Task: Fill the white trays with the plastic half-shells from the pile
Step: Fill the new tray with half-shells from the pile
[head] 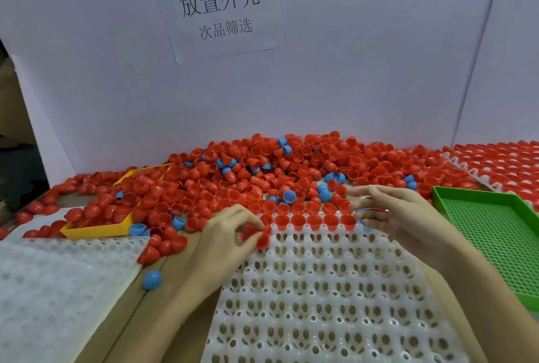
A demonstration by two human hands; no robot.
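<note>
A person's left hand point(230, 234) pinches a red half-shell point(262, 238) between thumb and fingertips at the far left corner of a white tray point(335, 289), holding it just over the tray's second row. The right hand point(393, 216) hovers above the tray's far right corner with its fingers spread and loosely extended, gripping nothing; a thin red-and-blue streak lies by its fingers, too blurred to identify. The tray's farthest row point(315, 221) already carries red half-shells seated open side up, while the rows nearer the camera show only bare perforated cups.

Directly behind the tray, a broad pile of half-shells point(262, 176) spreads across the brown tabletop point(140, 319) to the white partition point(350, 85), mostly red with a scattering of blue ones. A yellow bin point(96, 230), partly buried in red shells, sits at the pile's left edge. A single blue half-shell point(152, 279) lies dome up on the table, beside a second white tray point(58, 275) at lower left. At right stands a green perforated tray point(495, 234), and beyond it a filled tray of red shells point(501, 164). A paper sign point(218, 9) printed with Chinese characters hangs on the partition.
</note>
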